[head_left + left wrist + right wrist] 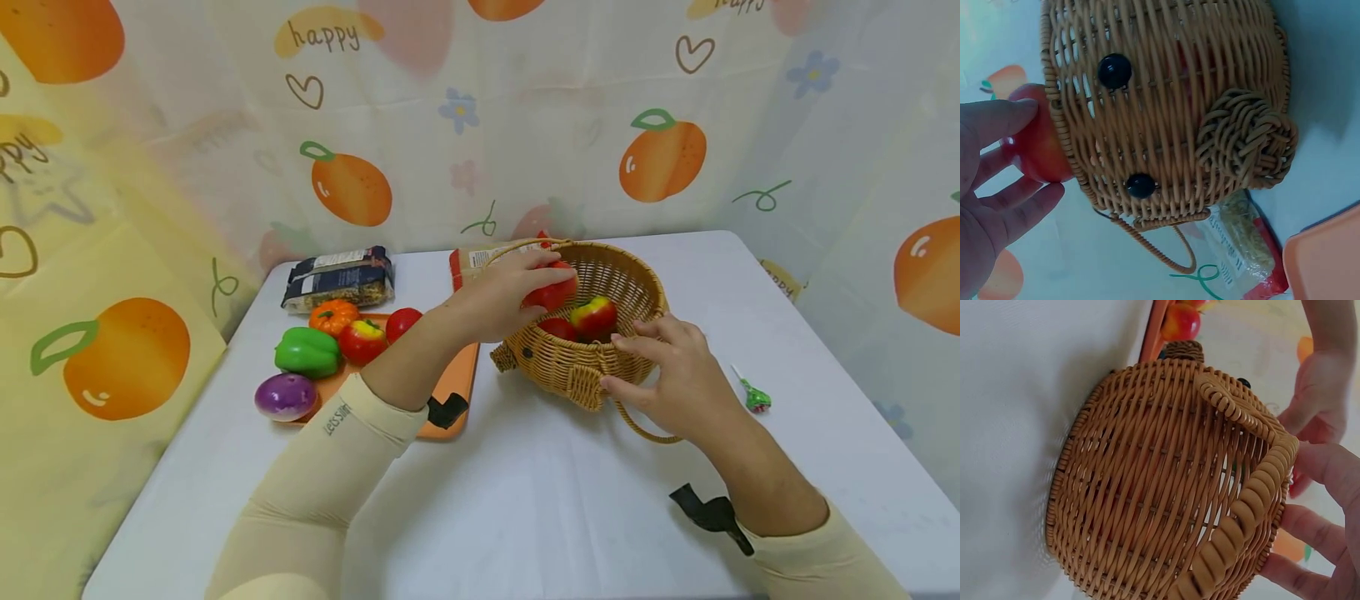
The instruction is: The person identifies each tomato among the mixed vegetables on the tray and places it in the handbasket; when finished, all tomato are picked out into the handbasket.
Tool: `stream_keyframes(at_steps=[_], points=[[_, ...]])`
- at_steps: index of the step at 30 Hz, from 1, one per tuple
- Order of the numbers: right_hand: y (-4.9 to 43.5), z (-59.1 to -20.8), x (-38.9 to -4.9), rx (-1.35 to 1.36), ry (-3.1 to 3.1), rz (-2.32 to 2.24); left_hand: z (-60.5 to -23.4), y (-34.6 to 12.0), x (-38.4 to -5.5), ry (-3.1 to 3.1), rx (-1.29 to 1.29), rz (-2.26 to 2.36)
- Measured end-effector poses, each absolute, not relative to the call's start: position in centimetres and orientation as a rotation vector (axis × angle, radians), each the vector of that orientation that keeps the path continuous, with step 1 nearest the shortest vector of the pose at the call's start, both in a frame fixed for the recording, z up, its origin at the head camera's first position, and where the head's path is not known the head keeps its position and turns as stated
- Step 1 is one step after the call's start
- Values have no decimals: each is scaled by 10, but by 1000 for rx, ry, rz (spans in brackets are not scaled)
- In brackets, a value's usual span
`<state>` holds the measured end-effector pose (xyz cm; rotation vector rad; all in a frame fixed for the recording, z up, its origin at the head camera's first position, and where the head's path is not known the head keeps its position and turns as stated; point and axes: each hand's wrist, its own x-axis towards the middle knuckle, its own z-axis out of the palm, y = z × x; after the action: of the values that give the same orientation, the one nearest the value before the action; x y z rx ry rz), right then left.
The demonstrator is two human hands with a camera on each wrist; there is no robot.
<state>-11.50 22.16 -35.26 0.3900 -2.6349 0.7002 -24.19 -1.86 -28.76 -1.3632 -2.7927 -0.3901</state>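
Note:
A wicker basket with black button eyes and a woven snout stands upright on the table. My left hand holds a red apple between thumb and fingers, right at the basket's rim. Inside the basket lie a red-and-yellow fruit and a red round fruit. My right hand is at the basket's near right side, its spread fingertips touching the rim beside a woven ear and a hanging handle loop.
Left of the basket, an orange tray bears a green bell pepper, a purple vegetable, a small pumpkin and red fruits. Behind are a dark food bag and a red-edged packet. A green-wrapped lollipop lies right.

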Motion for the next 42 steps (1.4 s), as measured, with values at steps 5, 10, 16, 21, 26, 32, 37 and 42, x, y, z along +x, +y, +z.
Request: stream_keyframes(at_steps=[5, 10, 16, 21, 26, 32, 37, 42], points=[[221, -354, -115, 406, -2617, 699, -294, -16, -242, -2823, -1397, -354], [222, -354, -116, 409, -2606, 688, -296, -15, -243, -2835, -1386, -372], [221, -354, -116, 398, -2618, 690, -296, -16, -243, -2857, -1361, -381], [221, -353, -114, 383, -2636, 696, -297, -16, -243, -2860, -1360, -390], [221, -354, -114, 380, -2635, 690, -300, -19, -246, -2819, -1390, -409], [221, -354, -114, 371, -2650, 686, -298, -30, -248, -2838, -1337, -456], [221, -353, -114, 359, -2656, 679, -293, -43, -250, -2881, -1272, -456], [221, -354, -114, 360, -2647, 681, -298, -59, -254, -2901, -1228, -473]])
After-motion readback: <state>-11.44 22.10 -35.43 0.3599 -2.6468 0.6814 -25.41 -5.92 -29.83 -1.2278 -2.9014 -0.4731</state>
